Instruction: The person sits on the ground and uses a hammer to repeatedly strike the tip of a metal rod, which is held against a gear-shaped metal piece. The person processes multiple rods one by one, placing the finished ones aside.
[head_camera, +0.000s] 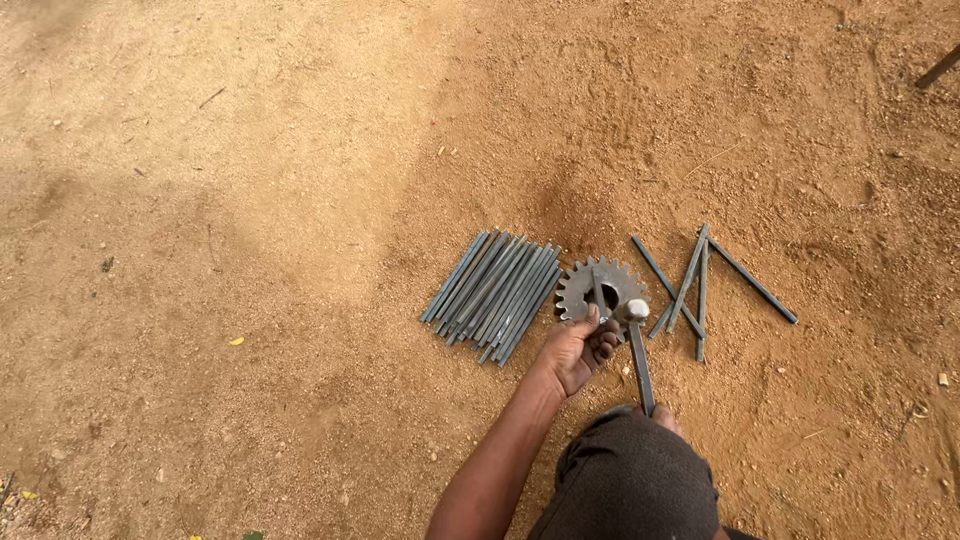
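Left hand grip is pinched shut on a short grey metal rod, holding it across the toothed grey steel gear wheel that lies flat on the sandy orange ground. Right hand is mostly hidden behind the dark-clothed knee; it seems wrapped on the handle of a grey metal hammer, but the grip can't be read w/ certainty. Hammer head sits just right of the left grip, close to the rod and the gear rim.

Step in hand, by my read: rod set on the gear, hammer poised to hit it. Next blow needs the rod kept steady and fingers clear of the head.

Left of the grip: neat row of grey rods side by side. Right of it: a few loose rods, crossed.
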